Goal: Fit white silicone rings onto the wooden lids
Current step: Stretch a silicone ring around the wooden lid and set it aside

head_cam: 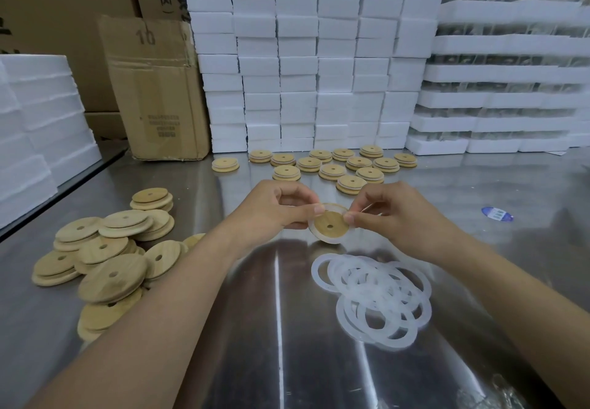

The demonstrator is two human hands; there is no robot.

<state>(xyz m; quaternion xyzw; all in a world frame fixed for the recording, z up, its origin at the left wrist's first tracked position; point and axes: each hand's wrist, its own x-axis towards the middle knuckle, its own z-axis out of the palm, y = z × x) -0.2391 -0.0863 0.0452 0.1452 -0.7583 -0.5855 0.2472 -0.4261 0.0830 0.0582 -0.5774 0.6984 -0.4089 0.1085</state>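
Wooden lid (335, 222), held above the table (287, 329), is pinched at its left edge by the left hand (274, 207), while the right hand (392, 214) pinches the silicone ring (329, 242) at its right edge, where a slackened pinch could let the ring spring off.

**Fourteen ringed lids (332, 172) counted in the far rows.**
One more lid (330, 224) is held, wearing one ring (323, 239). The bare lids (111, 276) and loose rings (373, 293) overlap too much to count. One blue sticker (497, 214).
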